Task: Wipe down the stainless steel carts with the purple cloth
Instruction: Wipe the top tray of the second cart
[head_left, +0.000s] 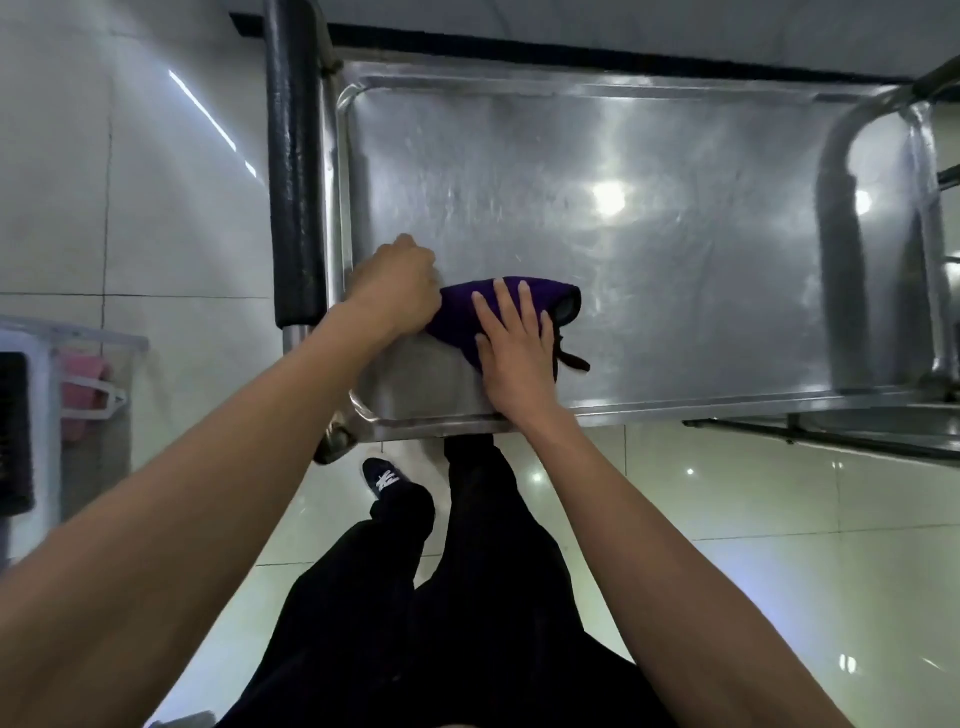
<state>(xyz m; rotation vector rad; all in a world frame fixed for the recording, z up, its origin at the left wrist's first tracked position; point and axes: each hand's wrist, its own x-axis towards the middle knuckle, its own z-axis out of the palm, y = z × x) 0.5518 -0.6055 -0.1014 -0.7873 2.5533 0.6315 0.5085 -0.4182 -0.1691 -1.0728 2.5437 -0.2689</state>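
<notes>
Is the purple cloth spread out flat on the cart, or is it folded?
Folded or bunched. The purple cloth forms a small thick pad on the cart, its doubled edge showing at the right end.

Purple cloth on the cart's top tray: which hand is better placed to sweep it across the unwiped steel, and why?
Right. The right hand lies flat on the purple cloth, facing open tray; the left hand bunches the cloth's end beside the rim.
</notes>
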